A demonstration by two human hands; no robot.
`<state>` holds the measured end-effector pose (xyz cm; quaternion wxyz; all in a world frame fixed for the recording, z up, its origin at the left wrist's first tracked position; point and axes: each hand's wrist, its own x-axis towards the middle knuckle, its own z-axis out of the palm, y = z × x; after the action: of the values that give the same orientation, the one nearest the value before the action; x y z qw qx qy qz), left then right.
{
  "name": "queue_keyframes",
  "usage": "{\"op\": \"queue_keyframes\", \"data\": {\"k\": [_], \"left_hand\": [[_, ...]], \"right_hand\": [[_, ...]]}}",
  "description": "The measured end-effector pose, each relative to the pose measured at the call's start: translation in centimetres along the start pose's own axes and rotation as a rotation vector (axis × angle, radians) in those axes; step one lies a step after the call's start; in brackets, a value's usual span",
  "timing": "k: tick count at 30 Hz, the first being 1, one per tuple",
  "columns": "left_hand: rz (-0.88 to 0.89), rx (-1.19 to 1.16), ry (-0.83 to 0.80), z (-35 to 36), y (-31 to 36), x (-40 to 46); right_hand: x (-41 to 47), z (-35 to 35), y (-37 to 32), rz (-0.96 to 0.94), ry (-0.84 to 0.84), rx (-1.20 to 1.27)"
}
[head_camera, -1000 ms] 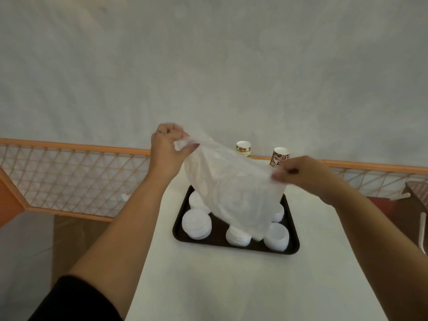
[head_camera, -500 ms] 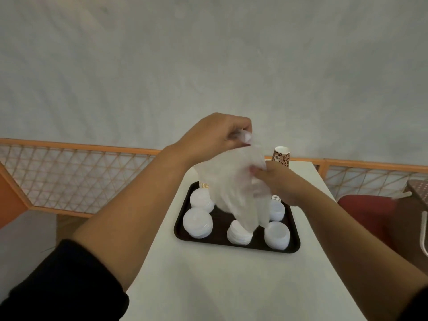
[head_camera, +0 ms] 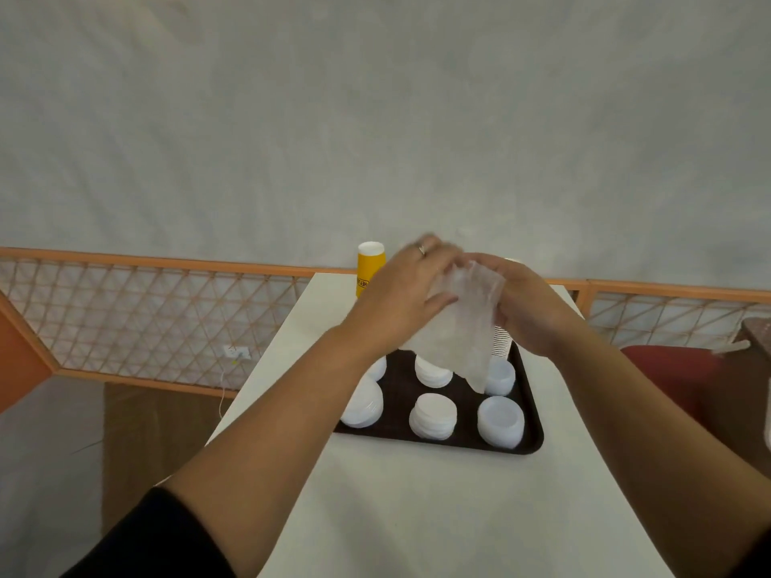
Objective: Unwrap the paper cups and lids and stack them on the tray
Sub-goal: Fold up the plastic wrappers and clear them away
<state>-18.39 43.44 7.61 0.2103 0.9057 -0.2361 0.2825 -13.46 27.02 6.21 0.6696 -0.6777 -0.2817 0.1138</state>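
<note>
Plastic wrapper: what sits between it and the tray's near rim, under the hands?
In the head view, below the hanging plastic wrapper and before the black tray's near rim, stand two stacks of white lids on the tray floor.

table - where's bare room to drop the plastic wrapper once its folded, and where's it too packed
Bare: the white table between the tray's near rim and the person, and the strip left of the tray below the yellow cup stack. Crowded: the tray itself, packed with lid stacks, under both hands, left hand and right hand, gripping the plastic wrapper.
</note>
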Motion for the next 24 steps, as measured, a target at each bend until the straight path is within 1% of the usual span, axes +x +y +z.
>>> {"op": "queue_keyframes", "data": {"k": [1, 2, 3, 4, 5, 6, 7, 8, 9, 10, 12, 14, 16, 17, 19, 20, 22, 24], "left_hand": [[-0.006, 0.060, 0.041, -0.3, -0.2, 0.4], [-0.045, 0.105, -0.009, -0.7, -0.5, 0.9], [-0.107, 0.106, -0.105, -1.1, -0.7, 1.2], [-0.164, 0.060, -0.197, -1.4, -0.7, 1.5], [-0.220, 0.002, -0.271, -1.5, -1.0, 1.7], [-0.257, -0.060, -0.260, -1.3, -1.2, 1.9], [-0.313, -0.146, -0.199, -1.0, -1.5, 1.8], [-0.389, -0.256, -0.106, -0.7, -1.7, 1.7], [-0.470, -0.393, 0.003, -0.3, -1.8, 1.6], [-0.544, -0.544, 0.102, 0.0, -1.7, 1.4], [-0.672, -0.787, 0.227, 0.6, -1.3, 1.3], [-0.745, -0.932, 0.233, 1.2, -1.1, 1.3], [-0.803, -1.049, 0.152, 1.2, -0.8, 1.4], [-0.819, -1.114, 0.076, 1.0, -0.9, 1.4], [-0.797, -1.219, -0.088, 0.7, -1.0, 1.4], [-0.768, -1.256, -0.129, 0.5, -1.1, 1.4], [-0.698, -1.324, -0.112, 0.5, -1.2, 1.5], [-0.643, -1.330, -0.061, 0.6, -1.2, 1.6]], "right_hand": [[-0.1, -0.1, -0.2, -0.005, -0.035, -0.028], [-0.2, -0.1, -0.5, -0.014, -0.068, -0.047], [-0.2, 0.0, -0.7, -0.028, -0.084, -0.067], [-0.3, 0.1, -1.0, -0.048, -0.080, -0.083], [-0.3, 0.2, -1.1, -0.075, -0.032, -0.092], [-0.3, 0.2, -1.2, -0.094, 0.044, -0.059], [-0.3, 0.1, -1.0, -0.104, 0.136, 0.006], [-0.3, -0.2, -0.6, -0.099, 0.219, 0.089], [-0.4, -0.6, 0.0, -0.066, 0.267, 0.163], [-0.5, -0.8, 0.6, 0.005, 0.273, 0.218], [-0.9, -0.4, 1.3, 0.164, 0.183, 0.257], [-1.1, 0.1, 1.7, 0.223, 0.124, 0.294], [-1.1, 0.4, 1.4, 0.199, 0.124, 0.379], [-0.9, 0.3, 1.4, 0.166, 0.139, 0.412], [-0.6, -0.1, 1.1, 0.116, 0.204, 0.463], [-0.5, -0.4, 0.8, 0.081, 0.237, 0.492], [-0.4, -0.9, 0.2, -0.029, 0.224, 0.511], [-0.9, -0.7, -0.7, -0.115, 0.113, 0.424]]}}
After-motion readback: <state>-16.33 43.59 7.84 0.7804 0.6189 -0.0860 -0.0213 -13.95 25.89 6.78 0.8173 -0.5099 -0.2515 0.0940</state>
